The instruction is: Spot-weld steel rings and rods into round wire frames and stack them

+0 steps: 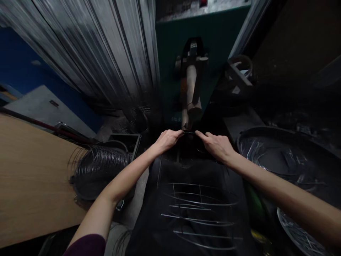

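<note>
Both arms reach forward to the electrodes of a green spot welding machine (172,64). My left hand (168,139) pinches the left end of a thin metal wire (189,133). On the other side, my right hand (216,145) grips the wire's right end with thumb and forefinger. The wire's middle lies at the tip of the machine's electrode arm (192,85); whether it touches, I cannot tell. Across my lap, on dark cloth, rest several curved wire pieces (202,203) joined by thin cross wires.
At left, a black basket (87,186) holds many wire rings (101,156) beside a wooden board (34,177). To the right stands a large dark tub (266,129) with wire pieces, and below it a round container (298,234) of metal bits. Corrugated metal sheeting (106,46) rises behind.
</note>
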Tool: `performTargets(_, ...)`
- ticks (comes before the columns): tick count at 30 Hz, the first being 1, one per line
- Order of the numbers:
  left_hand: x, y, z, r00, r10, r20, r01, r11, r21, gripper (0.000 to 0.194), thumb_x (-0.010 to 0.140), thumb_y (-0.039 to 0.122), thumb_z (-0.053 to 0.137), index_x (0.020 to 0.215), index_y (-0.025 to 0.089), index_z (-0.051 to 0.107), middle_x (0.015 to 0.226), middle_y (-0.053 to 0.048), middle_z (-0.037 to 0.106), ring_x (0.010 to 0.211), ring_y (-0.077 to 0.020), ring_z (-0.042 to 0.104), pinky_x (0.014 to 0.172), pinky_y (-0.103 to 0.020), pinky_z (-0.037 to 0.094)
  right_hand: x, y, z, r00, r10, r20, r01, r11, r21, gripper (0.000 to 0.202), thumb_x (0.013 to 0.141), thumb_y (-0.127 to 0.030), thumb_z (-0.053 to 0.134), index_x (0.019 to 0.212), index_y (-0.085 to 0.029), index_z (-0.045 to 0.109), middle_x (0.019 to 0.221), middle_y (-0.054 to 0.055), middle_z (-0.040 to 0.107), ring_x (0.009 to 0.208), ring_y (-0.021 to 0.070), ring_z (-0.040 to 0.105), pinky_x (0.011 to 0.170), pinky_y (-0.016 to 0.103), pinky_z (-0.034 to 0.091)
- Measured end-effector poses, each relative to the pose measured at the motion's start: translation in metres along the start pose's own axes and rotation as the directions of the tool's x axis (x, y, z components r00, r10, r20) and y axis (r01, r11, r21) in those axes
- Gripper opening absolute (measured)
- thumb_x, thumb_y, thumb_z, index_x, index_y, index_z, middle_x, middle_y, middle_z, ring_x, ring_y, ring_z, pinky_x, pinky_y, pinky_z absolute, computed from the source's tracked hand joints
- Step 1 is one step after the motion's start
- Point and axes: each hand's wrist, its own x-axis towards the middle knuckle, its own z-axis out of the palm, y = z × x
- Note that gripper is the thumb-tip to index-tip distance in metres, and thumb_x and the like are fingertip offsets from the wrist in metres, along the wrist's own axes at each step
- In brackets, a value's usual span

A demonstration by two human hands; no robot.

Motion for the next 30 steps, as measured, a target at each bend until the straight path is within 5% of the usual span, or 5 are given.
performTargets(19,0.017,-0.012,-0.002,0.999,0.035,-0.013,-0.036,0.997,-0.061,0.033,0.092,0.037,0.04,0.111,0.023,0.064,0.082,-0.005,0.07,0.072,-0.017,0.063,0.058,-0.023,0.035,0.014,0.003,-0.015,0.997,0.008,0.074,-0.008,1.0,0.004,0.046,0.09,-0.014,0.031,0.134,-0.024,0.041,0.095,0.009,0.069,0.077,0.0227,0.066,0.053,0.026,0.034)
performTargets(30,0.015,-0.011,-0.009,0.999,0.003,0.045,0.002,0.993,-0.119,0.036,0.094,0.038,0.036,0.1,0.019,0.065,0.076,-0.004,0.067,0.065,-0.0144,0.059,0.061,-0.022,0.037,0.018,0.008,-0.006,0.999,0.019,0.045,-0.023,0.996,0.089,0.032,0.092,-0.02,0.032,0.119,-0.022,0.05,0.087,0.01,0.068,0.075,0.0233,0.065,0.052,0.026,0.029)
